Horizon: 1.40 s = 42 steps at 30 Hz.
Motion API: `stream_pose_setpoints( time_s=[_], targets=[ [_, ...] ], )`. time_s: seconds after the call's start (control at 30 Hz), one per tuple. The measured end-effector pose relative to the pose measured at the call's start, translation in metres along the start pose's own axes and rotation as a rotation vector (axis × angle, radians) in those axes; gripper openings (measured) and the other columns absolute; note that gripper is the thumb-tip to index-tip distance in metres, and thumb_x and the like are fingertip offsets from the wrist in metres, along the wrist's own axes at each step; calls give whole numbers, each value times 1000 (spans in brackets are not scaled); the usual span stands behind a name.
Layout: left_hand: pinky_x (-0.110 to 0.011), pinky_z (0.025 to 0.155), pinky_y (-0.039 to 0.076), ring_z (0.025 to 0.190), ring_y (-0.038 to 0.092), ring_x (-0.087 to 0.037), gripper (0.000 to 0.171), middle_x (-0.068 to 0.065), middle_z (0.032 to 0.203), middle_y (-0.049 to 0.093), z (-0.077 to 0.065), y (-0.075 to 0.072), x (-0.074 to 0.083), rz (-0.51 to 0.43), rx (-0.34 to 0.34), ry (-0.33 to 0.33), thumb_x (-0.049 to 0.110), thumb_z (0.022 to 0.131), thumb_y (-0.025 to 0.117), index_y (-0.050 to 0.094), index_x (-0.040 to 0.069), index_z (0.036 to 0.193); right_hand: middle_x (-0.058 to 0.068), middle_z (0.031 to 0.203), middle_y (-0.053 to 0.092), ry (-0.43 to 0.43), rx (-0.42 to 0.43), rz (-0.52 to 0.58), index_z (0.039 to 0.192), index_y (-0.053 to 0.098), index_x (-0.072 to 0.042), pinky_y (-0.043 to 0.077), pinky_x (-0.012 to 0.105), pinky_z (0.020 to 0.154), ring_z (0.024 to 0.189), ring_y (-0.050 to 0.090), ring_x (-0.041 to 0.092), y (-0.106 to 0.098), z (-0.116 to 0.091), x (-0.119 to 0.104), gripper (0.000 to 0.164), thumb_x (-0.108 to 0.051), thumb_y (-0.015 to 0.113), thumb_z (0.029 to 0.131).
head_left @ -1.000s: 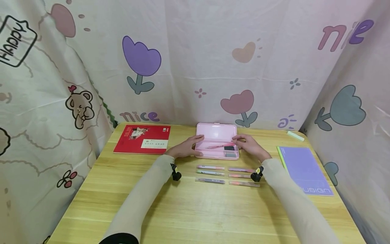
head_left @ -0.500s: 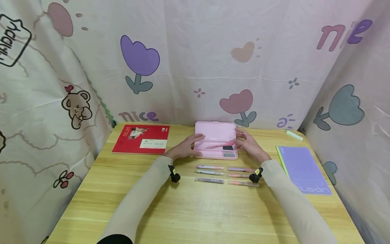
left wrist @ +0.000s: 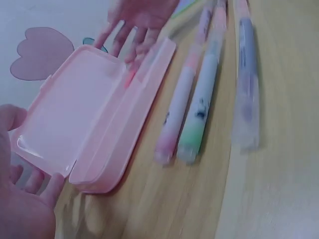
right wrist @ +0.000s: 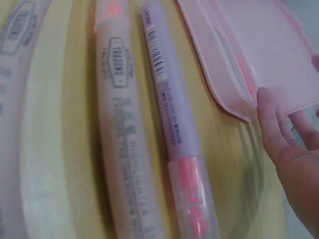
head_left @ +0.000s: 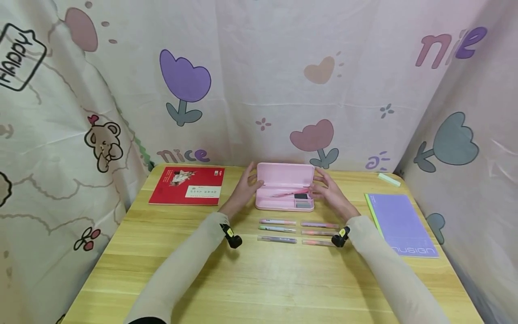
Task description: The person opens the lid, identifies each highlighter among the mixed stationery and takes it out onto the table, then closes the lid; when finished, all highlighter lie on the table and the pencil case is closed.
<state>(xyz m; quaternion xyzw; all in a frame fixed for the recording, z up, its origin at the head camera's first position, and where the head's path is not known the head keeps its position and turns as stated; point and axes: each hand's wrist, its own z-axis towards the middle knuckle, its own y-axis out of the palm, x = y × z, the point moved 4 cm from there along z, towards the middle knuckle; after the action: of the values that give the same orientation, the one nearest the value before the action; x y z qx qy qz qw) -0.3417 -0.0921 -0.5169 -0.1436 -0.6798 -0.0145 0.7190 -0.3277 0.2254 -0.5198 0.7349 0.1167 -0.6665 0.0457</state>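
Note:
A pink pencil case (head_left: 285, 175) lies with its lid raised near the far edge of the table. It holds a pink pen (head_left: 288, 194), a black block (head_left: 301, 196) and a grey block (head_left: 303, 204). My left hand (head_left: 241, 192) is at the left edge of the lid, thumb at the front and fingers reaching behind. Its fingertips are right at the lid's corner in the left wrist view. On the other side my right hand (head_left: 332, 193) has spread fingers beside the lid, and its thumb (right wrist: 264, 99) is at the case's corner.
Highlighters (head_left: 277, 229) (right wrist: 164, 74) lie in two columns in front of the case. A red booklet (head_left: 194, 177) is at the back left. A purple notebook (head_left: 402, 225) and a pale green stick (head_left: 389, 179) lie at the right. A printed curtain (head_left: 243, 67) stands behind.
My left hand has moved from the case's left side up to the lid, its fingers now pointing upward. The right hand's fingers have shifted back slightly along the lid's right edge.

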Motion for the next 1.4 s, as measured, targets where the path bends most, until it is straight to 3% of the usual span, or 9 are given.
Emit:
stream_pose_setpoints(
  time_s=[0.2,0.37,0.53,0.6,0.87,1.03,1.2,1.4],
  targets=[
    [-55,131,37,158,44,-33,53,-11,165,52,-10,-1,2,37,21,-26,38,115,55,49,18,163,28,163,43,2,-5,-79,164,39,0,46,53,124,146,53,47,3,-5,-1,64,-38,55,115],
    [-55,133,34,159,44,-30,48,-5,161,58,-19,-4,-2,102,-37,-60,51,115,50,67,20,147,18,165,50,-17,-15,-260,155,56,-7,33,59,131,154,45,40,0,-12,1,64,-56,51,113],
    [-53,131,39,157,45,-30,32,-2,161,58,-24,-4,-10,240,-106,-17,41,113,60,74,21,133,11,168,47,-28,-60,-342,149,60,-15,48,48,113,140,52,37,-3,-20,7,52,-50,60,111],
    [-53,131,38,158,44,-30,28,-1,162,56,-25,-4,-13,302,-134,13,35,112,63,74,21,133,12,167,46,-44,-86,-394,152,59,-16,49,38,101,129,54,33,-3,-22,8,50,-43,64,110],
    [-62,135,26,168,24,-34,51,-4,180,30,-26,-4,-18,455,-259,42,37,112,63,57,23,160,18,166,45,-168,-189,-574,163,51,-12,53,31,95,110,58,23,0,-21,14,58,-26,69,109],
    [-65,134,23,169,22,-34,56,-2,181,26,-25,-6,-22,489,-302,40,42,111,62,51,27,164,19,164,47,-170,-210,-619,165,49,-14,50,29,92,105,55,21,2,-21,12,59,-25,68,110],
    [-67,134,23,170,21,-34,56,-1,182,26,-23,-7,-24,512,-315,30,43,111,61,50,30,165,18,158,48,-162,-228,-643,167,46,-15,47,34,90,99,51,21,4,-22,10,61,-25,67,110],
    [-65,135,23,170,20,-34,57,-2,183,24,-23,-6,-22,581,-328,60,40,111,62,49,29,165,25,170,37,-183,-230,-670,167,45,-13,44,46,101,100,51,20,4,-23,9,61,-24,66,110]
  ],
)
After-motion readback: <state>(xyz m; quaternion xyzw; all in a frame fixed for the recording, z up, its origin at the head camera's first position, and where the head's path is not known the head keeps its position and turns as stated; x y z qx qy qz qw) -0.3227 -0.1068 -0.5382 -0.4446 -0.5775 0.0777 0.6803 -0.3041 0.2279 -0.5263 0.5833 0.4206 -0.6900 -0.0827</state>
